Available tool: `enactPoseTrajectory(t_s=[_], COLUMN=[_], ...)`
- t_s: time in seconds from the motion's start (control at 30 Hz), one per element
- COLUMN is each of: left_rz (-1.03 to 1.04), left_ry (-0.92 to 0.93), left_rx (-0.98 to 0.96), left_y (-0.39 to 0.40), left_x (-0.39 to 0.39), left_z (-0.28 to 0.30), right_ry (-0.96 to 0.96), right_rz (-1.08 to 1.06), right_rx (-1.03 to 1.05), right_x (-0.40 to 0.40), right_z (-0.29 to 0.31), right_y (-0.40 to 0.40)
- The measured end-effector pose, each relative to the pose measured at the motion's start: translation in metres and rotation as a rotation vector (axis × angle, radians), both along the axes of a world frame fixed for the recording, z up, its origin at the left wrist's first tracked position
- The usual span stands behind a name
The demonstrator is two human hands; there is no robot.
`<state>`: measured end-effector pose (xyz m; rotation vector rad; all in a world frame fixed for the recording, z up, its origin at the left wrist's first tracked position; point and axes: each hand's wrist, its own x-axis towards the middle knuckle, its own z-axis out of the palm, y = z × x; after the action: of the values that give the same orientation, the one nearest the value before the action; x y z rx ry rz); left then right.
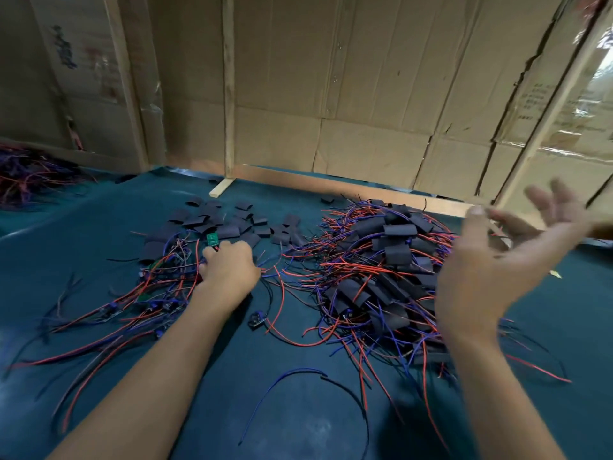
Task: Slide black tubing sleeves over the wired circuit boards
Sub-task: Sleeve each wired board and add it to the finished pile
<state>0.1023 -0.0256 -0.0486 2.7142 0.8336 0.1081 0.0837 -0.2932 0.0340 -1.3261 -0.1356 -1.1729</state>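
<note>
On cardboard wall (365, 78), printed writing too blurred to read.

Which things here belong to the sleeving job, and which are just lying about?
Job: green circuit board held in left hand; loose black sleeves; unsleeved wired boards; sleeved pile; right hand, empty.

Lying about: cardboard wall; wooden strip; far wire heap.

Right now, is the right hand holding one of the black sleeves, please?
No, the right hand is raised above the pile of sleeved boards with fingers spread, holding nothing.
</note>
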Motion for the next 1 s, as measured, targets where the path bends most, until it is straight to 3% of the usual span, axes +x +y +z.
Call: enactPoseTrajectory(t_s=[0.07, 0.13, 0.2, 0.27, 0.33, 0.43, 0.5, 0.6, 0.67, 0.73, 0.77, 0.83, 1.0], left_rz=[-0.077, -0.198, -0.36, -0.507, -0.555, -0.518, -0.555, -0.656, -0.576, -0.359, -0.262, -0.207, -0.31], left_ry=[-0.019, -0.14, -0.327, -0.484, -0.574, -0.738, -0.748, -0.639, -0.449, -0.097, 0.059, 0.225, 0.198], left_rx=[0.147, 0.088, -0.1, -0.169, -0.24, -0.402, -0.518, -0.555, -0.287, 0.088, 0.187, 0.221, 0.067], left_y=[0.006, 0.004, -0.006, -0.028, -0.052, -0.075, -0.078, -0.066, -0.041, -0.007, 0.007, 0.029, 0.056], left_x=[-0.004, -0.013, -0.026, -0.044, -0.059, -0.074, -0.082, -0.088, -0.084, -0.075, -0.07, -0.063, -0.056], left_z=[0.017, 0.034, 0.046, 0.049, 0.037, 0.019, 0.013, 0.014, 0.014, 0.015, 0.018, 0.023, 0.038], right_ry=[-0.056, 0.067, 0.337, 0.53, 0.564, 0.555, 0.572, 0.598, 0.587, 0.587, 0.591, 0.611, 0.624], right_rz=[0.153, 0.307, 0.541, 0.796, 0.955, 1.018, 1.06, 1.045, 1.027, 1.034, 1.031, 1.01, 0.987], right_rx=[-0.266, -0.421, -0.376, -0.266, -0.175, -0.05, 0.026, 0.161, 0.194, 0.173, 0.162, 0.14, 0.03], right_x=[-0.008, -0.008, -0.008, -0.011, -0.014, -0.015, -0.013, -0.006, -0.003, -0.006, -0.007, -0.013, -0.022], right_z=[-0.022, -0.046, -0.065, -0.076, -0.085, -0.09, -0.091, -0.088, -0.088, -0.089, -0.09, -0.094, -0.105], right_y=[0.021, 0.037, 0.052, 0.064, 0.07, 0.063, 0.055, 0.044, 0.041, 0.045, 0.048, 0.055, 0.069])
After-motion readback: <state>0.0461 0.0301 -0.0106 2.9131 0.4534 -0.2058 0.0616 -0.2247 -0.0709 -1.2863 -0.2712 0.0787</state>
